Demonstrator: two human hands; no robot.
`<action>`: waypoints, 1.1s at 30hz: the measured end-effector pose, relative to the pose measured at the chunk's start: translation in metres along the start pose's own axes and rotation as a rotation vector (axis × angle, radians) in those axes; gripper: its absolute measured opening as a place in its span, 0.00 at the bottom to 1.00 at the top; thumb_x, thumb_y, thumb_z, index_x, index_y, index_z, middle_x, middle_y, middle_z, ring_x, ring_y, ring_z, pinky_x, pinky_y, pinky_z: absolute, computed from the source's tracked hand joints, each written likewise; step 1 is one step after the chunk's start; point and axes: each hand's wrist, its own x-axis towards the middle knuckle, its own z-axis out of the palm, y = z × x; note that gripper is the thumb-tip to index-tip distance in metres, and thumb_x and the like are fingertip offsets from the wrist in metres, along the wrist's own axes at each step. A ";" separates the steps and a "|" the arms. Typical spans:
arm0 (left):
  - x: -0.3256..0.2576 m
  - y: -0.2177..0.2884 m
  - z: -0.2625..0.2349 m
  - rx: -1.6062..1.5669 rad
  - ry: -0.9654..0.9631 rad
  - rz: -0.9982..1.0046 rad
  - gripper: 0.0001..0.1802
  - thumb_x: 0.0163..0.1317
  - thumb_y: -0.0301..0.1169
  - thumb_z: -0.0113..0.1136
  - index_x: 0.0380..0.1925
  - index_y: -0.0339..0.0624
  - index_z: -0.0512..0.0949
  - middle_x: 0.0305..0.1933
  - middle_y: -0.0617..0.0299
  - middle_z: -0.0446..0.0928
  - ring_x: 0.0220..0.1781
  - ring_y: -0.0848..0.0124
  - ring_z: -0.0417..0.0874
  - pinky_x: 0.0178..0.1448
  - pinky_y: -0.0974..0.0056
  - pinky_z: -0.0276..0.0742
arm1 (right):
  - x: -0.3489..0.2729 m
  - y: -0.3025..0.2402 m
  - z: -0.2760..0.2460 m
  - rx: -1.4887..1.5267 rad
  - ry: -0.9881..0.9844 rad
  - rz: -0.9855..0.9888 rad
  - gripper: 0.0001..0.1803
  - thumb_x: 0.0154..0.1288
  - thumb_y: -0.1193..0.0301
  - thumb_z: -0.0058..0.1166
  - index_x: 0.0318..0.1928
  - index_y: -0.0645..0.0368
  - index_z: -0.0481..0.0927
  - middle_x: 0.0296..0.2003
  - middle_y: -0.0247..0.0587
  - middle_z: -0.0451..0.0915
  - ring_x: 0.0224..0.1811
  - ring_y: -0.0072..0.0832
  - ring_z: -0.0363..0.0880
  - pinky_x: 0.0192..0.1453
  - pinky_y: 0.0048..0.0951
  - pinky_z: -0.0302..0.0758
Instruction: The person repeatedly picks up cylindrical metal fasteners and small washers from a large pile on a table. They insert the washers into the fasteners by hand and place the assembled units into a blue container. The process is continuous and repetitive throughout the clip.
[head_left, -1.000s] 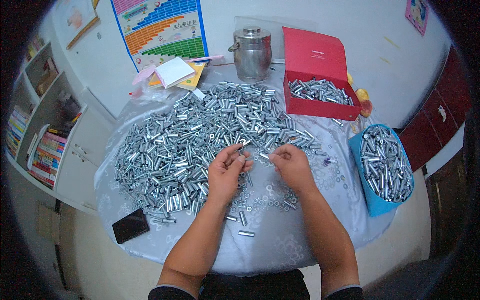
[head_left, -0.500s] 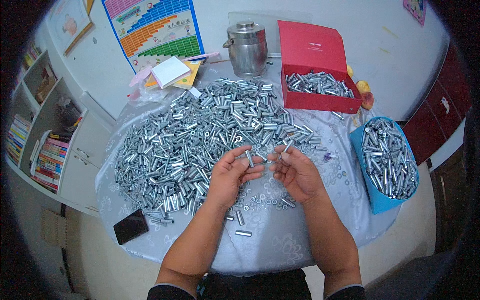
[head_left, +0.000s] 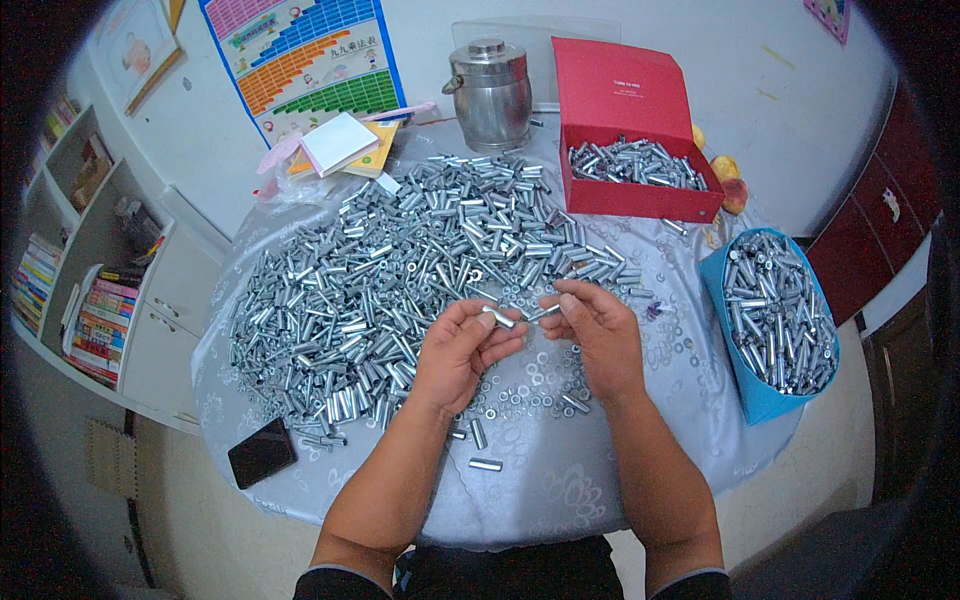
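In the centre of the frame the left hand (head_left: 462, 352) pinches a short metal sleeve (head_left: 499, 318) in its fingers, and the right hand (head_left: 598, 330) grasps a thin bolt (head_left: 545, 313), the two tips almost touching above the bench (head_left: 560, 490). It looks to me like the joining step: the bolt must line up straight with the sleeve. The big heap of sleeves (head_left: 400, 280) lies in the upper left, small washers (head_left: 530, 385) just below the hands.

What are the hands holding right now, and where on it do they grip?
The left hand pinches a small silver metal sleeve at its near end; the right hand pinches another metal piece by its end.
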 end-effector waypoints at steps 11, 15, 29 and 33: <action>0.000 -0.001 -0.001 0.048 -0.003 -0.005 0.11 0.68 0.27 0.54 0.48 0.36 0.73 0.46 0.50 0.81 0.47 0.57 0.86 0.51 0.56 0.85 | -0.002 -0.004 0.005 0.035 0.159 -0.035 0.11 0.65 0.76 0.60 0.44 0.69 0.74 0.33 0.49 0.83 0.33 0.30 0.85 0.36 0.26 0.83; -0.001 0.000 0.000 0.010 0.012 -0.034 0.11 0.68 0.26 0.54 0.48 0.36 0.72 0.46 0.50 0.81 0.50 0.56 0.85 0.52 0.56 0.85 | -0.002 -0.003 0.005 0.026 0.153 -0.047 0.10 0.64 0.76 0.60 0.42 0.68 0.75 0.33 0.49 0.83 0.33 0.29 0.85 0.36 0.26 0.83; -0.001 -0.002 0.003 -0.041 0.029 -0.036 0.09 0.68 0.25 0.55 0.47 0.37 0.73 0.50 0.47 0.80 0.53 0.57 0.84 0.56 0.57 0.83 | -0.004 0.007 0.010 -0.074 0.119 -0.087 0.06 0.63 0.77 0.61 0.39 0.65 0.78 0.34 0.42 0.83 0.34 0.23 0.82 0.38 0.24 0.79; -0.001 -0.005 0.005 -0.052 0.092 0.017 0.10 0.67 0.25 0.56 0.47 0.36 0.73 0.50 0.49 0.80 0.51 0.59 0.84 0.56 0.59 0.83 | -0.007 0.007 0.010 -0.256 0.074 -0.056 0.08 0.62 0.76 0.62 0.40 0.65 0.81 0.33 0.38 0.83 0.34 0.20 0.81 0.38 0.22 0.77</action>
